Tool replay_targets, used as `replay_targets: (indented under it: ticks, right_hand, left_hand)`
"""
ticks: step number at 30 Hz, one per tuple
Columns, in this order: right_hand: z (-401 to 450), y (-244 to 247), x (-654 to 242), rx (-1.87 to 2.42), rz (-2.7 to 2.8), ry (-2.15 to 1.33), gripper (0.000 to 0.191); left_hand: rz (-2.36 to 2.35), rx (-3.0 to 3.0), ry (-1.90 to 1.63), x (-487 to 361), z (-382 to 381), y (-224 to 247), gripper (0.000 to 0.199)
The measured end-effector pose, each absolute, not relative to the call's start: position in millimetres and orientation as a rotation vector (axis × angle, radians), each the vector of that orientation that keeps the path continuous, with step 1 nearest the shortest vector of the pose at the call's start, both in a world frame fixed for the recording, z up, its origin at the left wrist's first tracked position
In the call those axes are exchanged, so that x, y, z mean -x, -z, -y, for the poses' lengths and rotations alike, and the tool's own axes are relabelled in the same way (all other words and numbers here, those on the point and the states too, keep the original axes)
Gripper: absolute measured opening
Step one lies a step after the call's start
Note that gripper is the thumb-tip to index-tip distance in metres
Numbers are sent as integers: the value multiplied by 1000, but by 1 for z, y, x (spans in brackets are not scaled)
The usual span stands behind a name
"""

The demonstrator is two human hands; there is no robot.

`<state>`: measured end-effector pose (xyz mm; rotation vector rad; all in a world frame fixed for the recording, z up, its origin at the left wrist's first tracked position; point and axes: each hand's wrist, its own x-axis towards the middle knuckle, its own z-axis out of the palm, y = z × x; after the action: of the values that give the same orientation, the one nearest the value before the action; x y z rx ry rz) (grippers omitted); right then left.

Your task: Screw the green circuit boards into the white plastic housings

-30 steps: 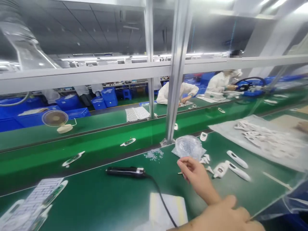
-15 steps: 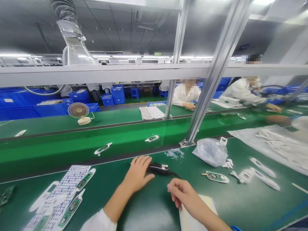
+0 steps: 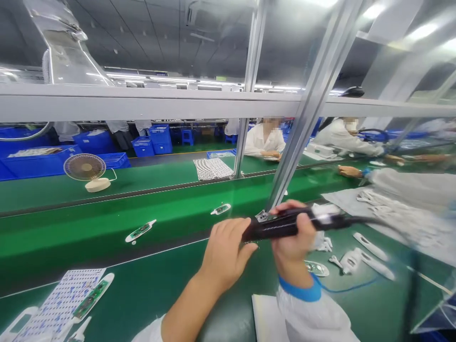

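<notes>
Okay, right hand (image 3: pixel 294 240) closed tight around a black corded handheld power tool (image 3: pixel 285 225), lifted off the surface, cord running right from the back of the tool. Blue cuff (image 3: pixel 302 290) at that wrist, white sleeve below it. Left hand (image 3: pixel 228 251) open, fingers loosely curled, gripping nothing. Front end of the tool sits right at those fingers; can't tell if they touch.

Just past the right hand on the green surface (image 3: pixel 171 270): small white plastic parts (image 3: pixel 323 244) and a white housing with a circuit board (image 3: pixel 316 269). Further right, white plastic housing halves (image 3: pixel 370 247). White paper pad (image 3: pixel 265 318) just below the right hand. Well left of the left hand, green circuit boards in white housings (image 3: pixel 90 299) lie on a blue-printed sheet (image 3: pixel 60 299).

Beyond the hands, a board in its housing (image 3: pixel 140 231) sits on a green conveyor belt (image 3: pixel 71 242). A co-worker's hand (image 3: pixel 349 171) reaches in from the right, white sleeve attached. Another co-worker (image 3: pixel 265 140) sits across the line.
</notes>
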<state>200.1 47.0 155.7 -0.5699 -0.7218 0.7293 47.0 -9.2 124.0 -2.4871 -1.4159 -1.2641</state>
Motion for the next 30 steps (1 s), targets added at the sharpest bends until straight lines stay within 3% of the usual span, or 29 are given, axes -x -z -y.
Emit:
replay_targets:
  ticks: [4,8,13,18,22,30]
  right_hand:
    - [-99,-183,-229,505,724,-780,40]
    - [-137,-151,-239,619,586,-859,36]
    - [-157,-116,-241,735,614,-878,26]
    - [-162,-111,-252,748,727,-968,23]
    - [-162,-108,-255,778,882,-1008,21]
    - [-151,-117,-230,728,1012,-1015,17]
  left_hand:
    - [1788,2384,1160,-10,-33,-98,32]
    - [2157,2330,715,6,-94,-62,30]
    - [2238,2378,543,-22,-165,-37,37]
    - [2228,2466,500,-41,-195,-29,24]
    - [2207,2468,537,-22,-160,-35,22]
    - [2228,2189,724,93,39,-9,35]
